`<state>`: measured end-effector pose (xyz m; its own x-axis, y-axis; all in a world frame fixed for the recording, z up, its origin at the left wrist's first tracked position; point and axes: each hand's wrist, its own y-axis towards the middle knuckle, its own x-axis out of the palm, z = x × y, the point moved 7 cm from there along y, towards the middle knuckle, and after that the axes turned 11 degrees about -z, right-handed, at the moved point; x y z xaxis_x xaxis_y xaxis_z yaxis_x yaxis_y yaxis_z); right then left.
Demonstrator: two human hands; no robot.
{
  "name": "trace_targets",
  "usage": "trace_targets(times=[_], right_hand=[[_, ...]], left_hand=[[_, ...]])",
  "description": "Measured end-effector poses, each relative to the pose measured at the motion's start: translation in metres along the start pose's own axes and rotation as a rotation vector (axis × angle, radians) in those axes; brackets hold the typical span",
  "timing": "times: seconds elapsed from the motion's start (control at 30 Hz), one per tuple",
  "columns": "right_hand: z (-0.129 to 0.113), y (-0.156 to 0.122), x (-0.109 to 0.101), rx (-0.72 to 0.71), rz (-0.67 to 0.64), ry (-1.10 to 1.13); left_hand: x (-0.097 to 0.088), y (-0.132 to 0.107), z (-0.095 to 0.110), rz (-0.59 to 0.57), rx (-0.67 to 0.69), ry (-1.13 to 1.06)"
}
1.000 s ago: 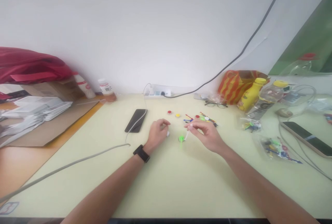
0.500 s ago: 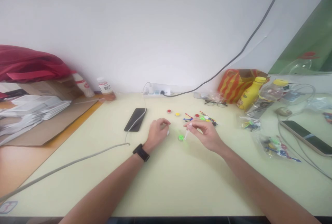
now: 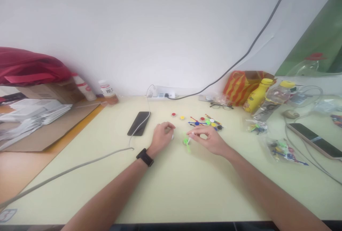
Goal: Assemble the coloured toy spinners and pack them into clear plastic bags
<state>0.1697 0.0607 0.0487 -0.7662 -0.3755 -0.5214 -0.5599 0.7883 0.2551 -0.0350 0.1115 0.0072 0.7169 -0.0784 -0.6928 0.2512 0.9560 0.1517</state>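
Right hand pinches a white stick at a small green spinner, left hand curled close by

Two bare hands reach over a pale table (image 3: 160,195), seen from the wearer's own viewpoint. The right hand (image 3: 190,134) has its thumb and fingertips together on a thin white stick (image 3: 189,139), which slants down from the pinch. The lower end of the stick is at the green spinner (image 3: 185,141); whether the two touch is too small to tell. The spinner lies on the table just to the left of the right hand's fingertips and slightly nearer the wearer, in the gap between the hands. Its arms are blurred.

The left hand (image 3: 161,135), to the left of the spinner, is curled, its fingers bent inward. A small white piece (image 3: 172,137) shows at its inner edge; I cannot tell whether the fingers grip it. A black watch (image 3: 145,157) circles that wrist.

Beyond the gap between the hands sit a red disc (image 3: 173,114) and a yellow disc (image 3: 182,117). Just beyond the right hand is a cluster of coloured pieces (image 3: 207,122). A dark phone (image 3: 135,127) lies to the left of the left hand, crossed by a pale cable (image 3: 139,127).
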Motion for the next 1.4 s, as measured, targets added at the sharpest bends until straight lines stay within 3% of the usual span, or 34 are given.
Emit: trace_targets(times=[0.5, 0.7, 0.87, 1.13, 1.4], right_hand=[[0.037, 0.002, -0.001, 0.023, 0.217, 0.040], [0.033, -0.001, -0.005, 0.015, 0.253, -0.074], [0.028, -0.004, -0.016, -0.003, 0.369, -0.063], [0.024, 0.003, 0.014, -0.054, 0.144, -0.109], [0.026, -0.001, -0.005, -0.024, 0.261, -0.211]], left_hand=[[0.002, -0.004, 0.002, -0.058, -0.046, -0.104], [0.001, -0.007, 0.012, -0.084, -0.024, -0.009], [0.004, -0.009, 0.018, -0.083, 0.020, 0.091], [0.007, -0.012, 0.022, -0.111, 0.018, 0.126], [0.013, -0.014, 0.028, -0.137, 0.172, 0.044]])
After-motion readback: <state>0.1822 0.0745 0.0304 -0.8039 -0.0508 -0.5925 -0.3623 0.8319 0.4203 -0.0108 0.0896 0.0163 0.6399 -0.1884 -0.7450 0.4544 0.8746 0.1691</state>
